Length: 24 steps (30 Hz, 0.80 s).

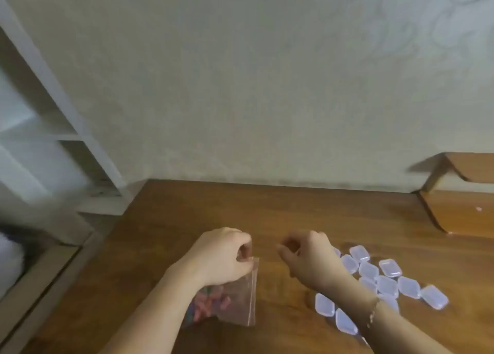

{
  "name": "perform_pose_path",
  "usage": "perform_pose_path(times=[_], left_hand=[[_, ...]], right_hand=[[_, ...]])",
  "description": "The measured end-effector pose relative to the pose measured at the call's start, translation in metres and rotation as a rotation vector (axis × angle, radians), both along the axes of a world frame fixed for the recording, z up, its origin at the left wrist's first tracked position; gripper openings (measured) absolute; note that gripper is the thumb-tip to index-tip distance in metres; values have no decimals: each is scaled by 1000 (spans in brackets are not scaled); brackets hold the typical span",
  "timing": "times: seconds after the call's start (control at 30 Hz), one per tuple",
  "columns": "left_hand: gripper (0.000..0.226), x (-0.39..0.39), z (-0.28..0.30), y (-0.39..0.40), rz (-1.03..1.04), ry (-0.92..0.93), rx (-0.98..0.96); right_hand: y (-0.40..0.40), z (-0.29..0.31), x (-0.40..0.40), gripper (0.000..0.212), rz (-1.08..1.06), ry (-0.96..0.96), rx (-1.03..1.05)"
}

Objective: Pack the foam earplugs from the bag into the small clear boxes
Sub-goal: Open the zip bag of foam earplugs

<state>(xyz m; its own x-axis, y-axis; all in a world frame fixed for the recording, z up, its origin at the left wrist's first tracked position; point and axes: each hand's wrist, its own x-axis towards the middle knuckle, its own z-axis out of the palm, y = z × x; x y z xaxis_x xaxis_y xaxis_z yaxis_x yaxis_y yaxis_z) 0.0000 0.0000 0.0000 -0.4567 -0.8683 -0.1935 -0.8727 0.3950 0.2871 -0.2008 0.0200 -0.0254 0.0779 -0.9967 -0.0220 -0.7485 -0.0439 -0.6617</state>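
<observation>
Now my left hand (223,257) is pinching the limp bag (235,300) by its top, near the desk's (187,206) front edge; my right hand (307,257) is hovering curled, seemingly empty, beside the light boxes (385,281).

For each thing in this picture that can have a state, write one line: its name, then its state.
Bag: upright on the table, earplugs inside, top pinched by the left hand.
Left hand: gripping the bag's top.
Right hand: fingers curled, nothing visibly held.
Small boxes: lying scattered on the table, lids shut.
</observation>
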Motion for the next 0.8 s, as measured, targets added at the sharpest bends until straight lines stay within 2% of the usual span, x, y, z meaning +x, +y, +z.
perform_pose_path(times=[0.1, 0.17, 0.27, 0.33, 0.4, 0.5, 0.63, 0.7, 0.8], left_hand=[[22, 3, -39, 9, -4, -60, -32], [22, 7, -63, 15, -15, -70, -77], [18, 13, -103, 26, -48, -31, -345], [18, 16, -124, 36, -3, 79, -501], [17, 15, -136, 45, 23, 105, -558], [17, 6, -133, 58, 80, 176, -550], [39, -16, -127, 79, 161, 340, -530], [49, -22, -133, 85, 191, 408, -542], [53, -16, -147, 84, 154, 419, -503]], right_hand=[[16, -45, 12, 32, 23, -185, 264], [23, -71, 22, 30, 27, -348, 433], [32, -95, 38, 23, -5, -586, 498], [38, -105, 46, 26, -23, -682, 459], [47, -109, 52, 24, -20, -672, 371], [66, -108, 53, 22, -40, -639, 258], [93, -109, 46, 23, -70, -559, 74], [101, -112, 42, 26, -83, -603, -23], [106, -122, 37, 23, -60, -541, -117]])
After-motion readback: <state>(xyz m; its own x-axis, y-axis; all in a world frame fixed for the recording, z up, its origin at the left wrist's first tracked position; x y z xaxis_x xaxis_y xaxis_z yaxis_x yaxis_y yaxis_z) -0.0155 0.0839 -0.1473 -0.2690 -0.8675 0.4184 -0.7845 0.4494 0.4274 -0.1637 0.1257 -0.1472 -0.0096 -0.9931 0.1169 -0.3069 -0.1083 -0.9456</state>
